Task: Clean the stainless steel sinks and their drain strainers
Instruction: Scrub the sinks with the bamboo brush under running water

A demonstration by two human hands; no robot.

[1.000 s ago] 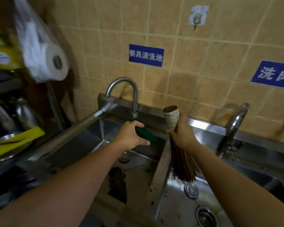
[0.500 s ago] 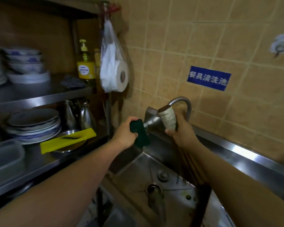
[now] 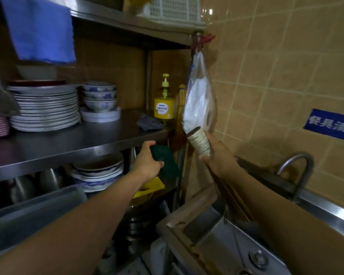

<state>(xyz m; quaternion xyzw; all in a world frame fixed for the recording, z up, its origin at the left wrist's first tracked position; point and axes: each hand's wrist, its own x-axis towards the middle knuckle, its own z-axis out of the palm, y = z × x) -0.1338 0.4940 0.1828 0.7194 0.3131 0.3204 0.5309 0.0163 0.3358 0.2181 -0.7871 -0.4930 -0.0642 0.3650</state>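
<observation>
Your left hand pinches the green scrub pad up by the shelf, away from the sink down at the right. The pad looks soft and light — it will bend, so hold it flat with your thumb on top. Your right hand grips the stick brush just under its wrapped top. That part looks stiff and rough — a good place to hold. The thin sticks below hang toward the sink and may splay if you push hard.
</observation>
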